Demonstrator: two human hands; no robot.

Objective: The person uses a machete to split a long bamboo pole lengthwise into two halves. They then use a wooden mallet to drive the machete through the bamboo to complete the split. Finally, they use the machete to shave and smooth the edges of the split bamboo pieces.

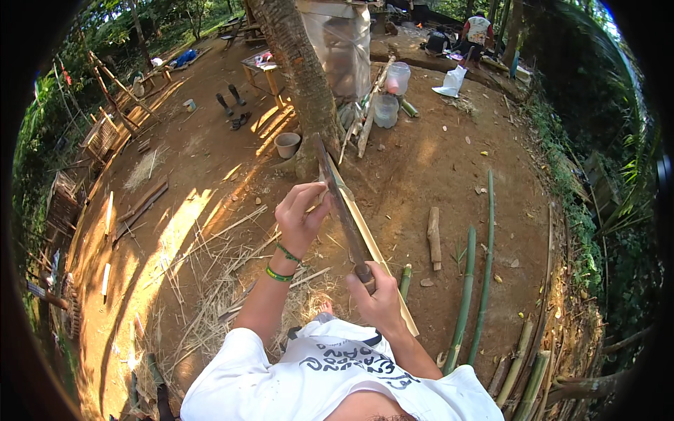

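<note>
My right hand [375,289] is wrapped round the handle of a long, dark-bladed machete [342,214], which points away from me toward the tree. Beside the middle of the blade, my left hand [302,216] has its fingers curled and pinched close to the metal. What lies between those fingertips, if anything, is too small to tell. A pale split bamboo strip [370,242] runs beneath and to the right of the machete, from the foot of the tree back under my right forearm. Thin bamboo shavings [235,298] litter the ground left of my legs.
A leaning tree trunk [298,77] stands ahead, with a bucket [287,145] at its base. Green bamboo poles [463,302] and a short log [434,238] lie to the right. Clear plastic containers [385,111] sit beyond the tree. Another person [477,34] is at the far right.
</note>
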